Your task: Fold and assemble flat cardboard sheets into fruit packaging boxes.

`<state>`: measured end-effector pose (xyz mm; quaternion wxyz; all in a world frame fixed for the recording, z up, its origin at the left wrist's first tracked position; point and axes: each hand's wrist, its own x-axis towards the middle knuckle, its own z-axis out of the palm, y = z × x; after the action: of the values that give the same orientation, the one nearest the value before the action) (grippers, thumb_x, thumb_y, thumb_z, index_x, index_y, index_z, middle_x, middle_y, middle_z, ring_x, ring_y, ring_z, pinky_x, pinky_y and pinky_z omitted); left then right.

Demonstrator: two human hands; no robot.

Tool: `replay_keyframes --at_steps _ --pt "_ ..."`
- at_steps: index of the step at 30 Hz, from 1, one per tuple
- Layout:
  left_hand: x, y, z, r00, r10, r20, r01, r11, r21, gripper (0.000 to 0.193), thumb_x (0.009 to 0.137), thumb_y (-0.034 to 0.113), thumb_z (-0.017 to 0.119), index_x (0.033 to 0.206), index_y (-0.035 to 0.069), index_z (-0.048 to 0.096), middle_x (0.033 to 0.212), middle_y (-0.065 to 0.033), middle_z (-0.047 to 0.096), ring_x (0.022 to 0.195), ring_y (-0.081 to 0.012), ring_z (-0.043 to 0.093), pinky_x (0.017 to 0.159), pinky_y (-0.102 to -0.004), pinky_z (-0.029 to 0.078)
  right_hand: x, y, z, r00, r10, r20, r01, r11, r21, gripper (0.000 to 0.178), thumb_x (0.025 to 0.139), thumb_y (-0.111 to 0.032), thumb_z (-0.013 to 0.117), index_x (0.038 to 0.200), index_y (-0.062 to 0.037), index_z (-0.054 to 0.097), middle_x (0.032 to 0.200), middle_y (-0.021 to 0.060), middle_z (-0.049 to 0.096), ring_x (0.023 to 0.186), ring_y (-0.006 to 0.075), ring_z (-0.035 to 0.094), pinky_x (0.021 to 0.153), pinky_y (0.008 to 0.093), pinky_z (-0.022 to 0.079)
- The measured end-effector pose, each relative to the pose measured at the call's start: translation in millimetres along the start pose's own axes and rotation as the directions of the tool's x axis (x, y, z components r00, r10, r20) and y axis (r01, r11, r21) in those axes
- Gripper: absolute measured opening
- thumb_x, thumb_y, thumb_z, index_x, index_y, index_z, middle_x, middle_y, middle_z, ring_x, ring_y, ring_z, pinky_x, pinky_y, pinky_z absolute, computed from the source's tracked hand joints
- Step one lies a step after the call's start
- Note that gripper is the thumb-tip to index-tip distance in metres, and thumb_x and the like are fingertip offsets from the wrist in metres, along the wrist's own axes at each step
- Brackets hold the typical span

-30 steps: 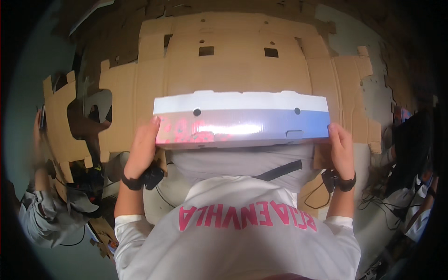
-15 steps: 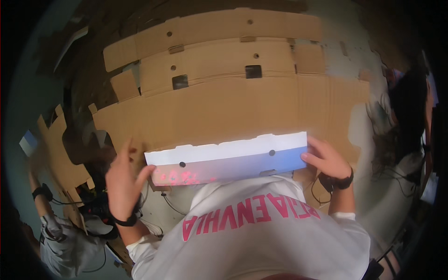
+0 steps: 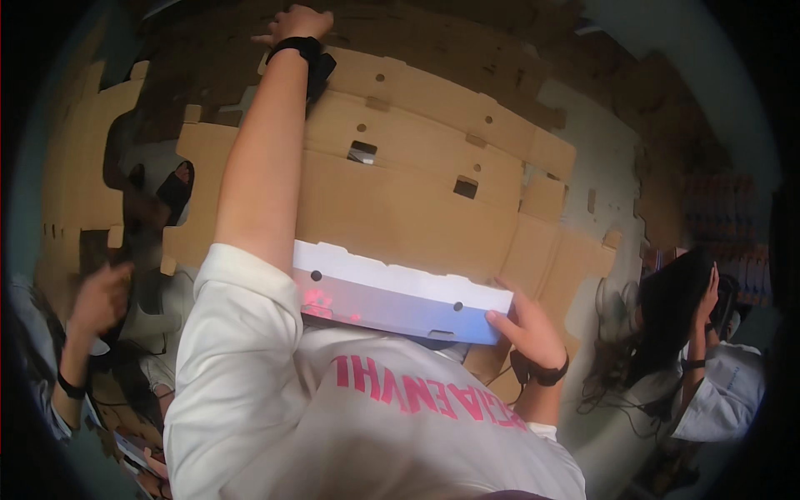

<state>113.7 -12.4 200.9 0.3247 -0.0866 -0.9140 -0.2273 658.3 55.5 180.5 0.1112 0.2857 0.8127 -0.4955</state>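
Observation:
A large flat brown cardboard box blank with punched holes and slots lies in front of me. Its near edge is turned up into a flap printed white, pink and blue. My right hand grips the right end of this flap, thumb on the printed face and fingers behind. My left arm stretches across the blank's left side and hides part of it. Beyond the far left corner, my left hand is held out, some fingers pointing left and nothing seen in it. The flap's left end disappears behind my sleeve.
More brown cardboard stands at the left, by another person's blurred hand. Dark cardboard sheets lie beyond the blank. On the right are another person's arm, loose cables and stacked printed boxes.
My left hand has let go of the flap's left end and swung far forward. The right hand keeps its hold. The view has turned, so the blank now slants down to the right.

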Motion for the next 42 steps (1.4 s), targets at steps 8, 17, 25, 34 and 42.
replay_keyframes --at_steps 8,17,25,34,42 --pt "14.9 -35.5 51.1 0.775 -0.073 0.627 -0.053 0.982 0.179 0.053 0.088 0.050 0.057 0.128 0.017 0.070 0.137 -0.0127 0.065 0.129 -0.0343 0.059 0.108 -0.0563 0.040 27.9 -30.6 -45.1 0.992 -0.078 -0.103 0.074 0.996 -0.043 0.064 0.094 -0.035 0.071 0.140 0.0040 0.052 0.081 0.0140 0.070 0.073 0.0196 0.069 0.069 0.0312 0.054" --pt "87.9 -20.7 -12.2 0.560 0.115 0.821 -0.218 0.976 0.012 0.077 0.088 0.067 0.058 0.126 0.001 0.067 0.125 -0.0213 0.069 0.118 -0.0388 0.064 0.102 -0.0505 0.048 199.0 18.7 -94.0 0.221 0.055 -0.974 0.206 0.973 0.102 0.046 0.100 -0.032 0.063 0.128 0.0036 0.054 0.115 0.0141 0.063 0.075 0.0136 0.061 0.067 0.0234 0.049" --pt "59.0 -25.8 -2.5 0.154 0.428 0.890 0.293 0.841 -0.455 0.058 0.094 0.017 0.069 0.145 -0.002 0.048 0.133 -0.0163 0.062 0.083 -0.0199 0.070 0.076 -0.0333 0.058 189.6 37.1 -122.8 0.553 0.330 -0.765 0.481 0.623 0.617 0.048 0.107 -0.039 0.046 0.128 -0.0010 0.068 0.101 0.0075 0.074 0.102 0.0200 0.063 0.096 0.0339 0.047" --pt "26.0 -27.5 47.5 0.056 0.435 0.899 -0.214 0.884 -0.415 0.073 0.069 0.022 0.088 0.134 -0.002 0.062 0.120 -0.0183 0.071 0.094 -0.0283 0.069 0.090 -0.0369 0.053 195.4 -12.4 -110.2 0.695 -0.595 -0.402 0.200 0.698 -0.688 0.021 0.091 -0.028 0.072 0.109 -0.0180 0.078 0.143 0.0132 0.058 0.136 0.0338 0.049 0.109 0.0440 0.041" --pt "31.9 15.5 -18.5 0.114 0.457 0.882 -0.412 0.829 -0.377 0.041 0.061 0.014 0.088 0.091 0.002 0.063 0.083 -0.0093 0.068 0.081 -0.0224 0.064 0.074 -0.0371 0.050 208.7 -27.4 -100.7 0.503 -0.570 -0.650 0.399 0.820 -0.411 0.052 0.075 -0.027 0.087 0.120 -0.0135 0.065 0.133 0.0183 0.062 0.129 0.0350 0.055 0.101 0.0422 0.049"
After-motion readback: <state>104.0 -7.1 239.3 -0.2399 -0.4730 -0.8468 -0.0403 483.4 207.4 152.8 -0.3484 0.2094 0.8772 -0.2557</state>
